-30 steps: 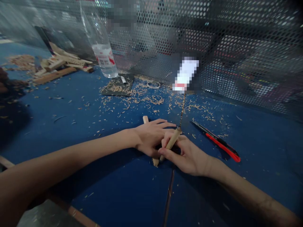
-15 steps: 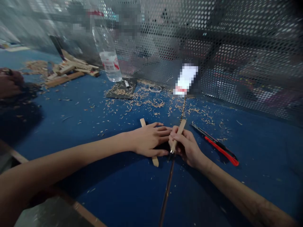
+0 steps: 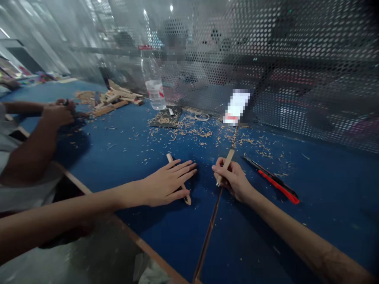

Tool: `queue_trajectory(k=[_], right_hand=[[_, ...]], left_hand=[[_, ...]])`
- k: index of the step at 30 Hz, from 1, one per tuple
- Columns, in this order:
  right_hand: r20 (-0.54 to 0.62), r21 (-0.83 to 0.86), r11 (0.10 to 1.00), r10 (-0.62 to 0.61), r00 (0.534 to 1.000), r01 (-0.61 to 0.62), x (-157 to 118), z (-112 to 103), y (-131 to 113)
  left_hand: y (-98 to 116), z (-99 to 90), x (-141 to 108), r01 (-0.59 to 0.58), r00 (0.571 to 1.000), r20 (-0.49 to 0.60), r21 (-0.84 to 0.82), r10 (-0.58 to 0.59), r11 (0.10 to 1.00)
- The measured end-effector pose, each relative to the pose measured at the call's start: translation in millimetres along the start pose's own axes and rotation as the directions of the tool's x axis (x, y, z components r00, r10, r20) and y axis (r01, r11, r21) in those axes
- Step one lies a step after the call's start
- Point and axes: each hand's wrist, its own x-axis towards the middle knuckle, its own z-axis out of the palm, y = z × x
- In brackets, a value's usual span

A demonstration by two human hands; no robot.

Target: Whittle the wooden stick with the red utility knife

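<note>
My left hand (image 3: pixel 167 182) lies flat over a thin wooden stick (image 3: pixel 187 199), its fingers stretched out and spread. Both ends of the stick show; the far one is blunt, the near one pointed with a dark mark, and the middle is under the palm. Apart from it, on the right, my right hand (image 3: pixel 232 179) is closed around the light wooden handle (image 3: pixel 228 158) of a small carving tool. Bright metal shows at the tool's lower end; its cutting tip is not clear. A red and black utility knife (image 3: pixel 274 181) lies right of that hand.
Wood shavings (image 3: pixel 204 132) are scattered before a perforated metal screen (image 3: pixel 296 98). A plastic bottle (image 3: pixel 155 94), a dark square pad (image 3: pixel 166 118) and a blurred-out bright screen (image 3: pixel 237 106) stand or lie near it. At left are wood pieces (image 3: pixel 118 98) and another person's hands (image 3: pixel 60 112).
My left hand has moved left, away from my right hand, and the stick has shifted left too. The view has turned left, showing more of the other person. My right hand still holds the carving tool.
</note>
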Motion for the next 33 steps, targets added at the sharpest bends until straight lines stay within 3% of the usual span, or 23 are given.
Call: queue_trajectory(k=[7, 11, 17, 21, 27, 33], right_hand=[[0.015, -0.08, 0.996, -0.024, 1.0, 0.025, -2, -1, 2], [0.039, -0.125, 0.992, -0.007, 0.999, 0.011, -4, -2, 2], [0.069, -0.151, 0.988, -0.035, 0.997, 0.045, -7, -5, 3], [0.069, -0.212, 0.975, -0.056, 0.996, 0.07, -9, -5, -1], [0.044, -0.305, 0.945, -0.106, 0.993, 0.114, -7, -4, -9], [0.049, -0.35, 0.934, -0.055, 0.997, 0.069, -26, -7, -4]], left_hand=[[33, -2.8, -65, 0.241, 0.97, 0.036, 0.024, -0.242, 0.97], [38, -2.7, -79, 0.256, 0.967, 0.003, -0.003, -0.256, 0.967], [31, -8.0, -61, 0.244, 0.97, -0.017, 0.042, -0.244, 0.969], [32, -9.0, -48, 0.235, 0.968, -0.082, -0.018, -0.235, 0.972], [48, -11.7, -35, 0.314, 0.929, -0.153, -0.159, -0.337, 0.936], [65, -7.1, -14, 0.25, 0.952, -0.16, -0.094, -0.262, 0.964]])
